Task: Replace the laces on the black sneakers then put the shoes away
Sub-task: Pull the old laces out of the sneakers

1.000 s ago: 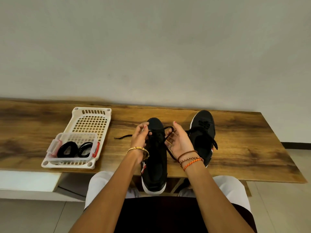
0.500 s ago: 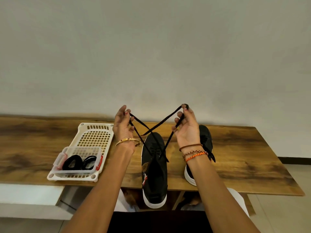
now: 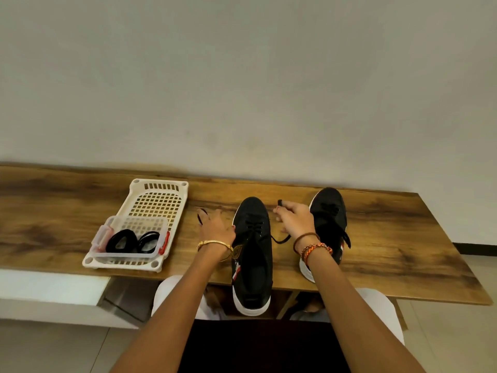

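Hands flank the near sneaker (image 3: 252, 254) on the counter (image 3: 390, 238); left hand (image 3: 216, 228) lies just left of the shoe's eyelets, knuckles up, fingers (image 3: 205, 215) curled round one end of the black lace (image 3: 279, 239), whose tip shows past them; right hand (image 3: 295, 219) is raised just right of the shoe, fingers pinching the other lace end, its tip poking up above the thumb; a slack loop of lace runs from the eyelets out under the right wrist; gold bangle on left wrist, cord bracelets on right.

Near sneaker points toe toward the wall, heel overhanging the counter's near edge above the person's lap; second sneaker (image 3: 326, 227) stands just beyond the right hand, heel at the near edge, laces hanging loose down its right side; bare counter extends far right and far left.

White slotted basket (image 3: 158, 200) sits left of the left hand, apart from it; inside, at its near end, a clear tub (image 3: 129, 238) with red clips holds two coiled black laces (image 3: 131, 240).
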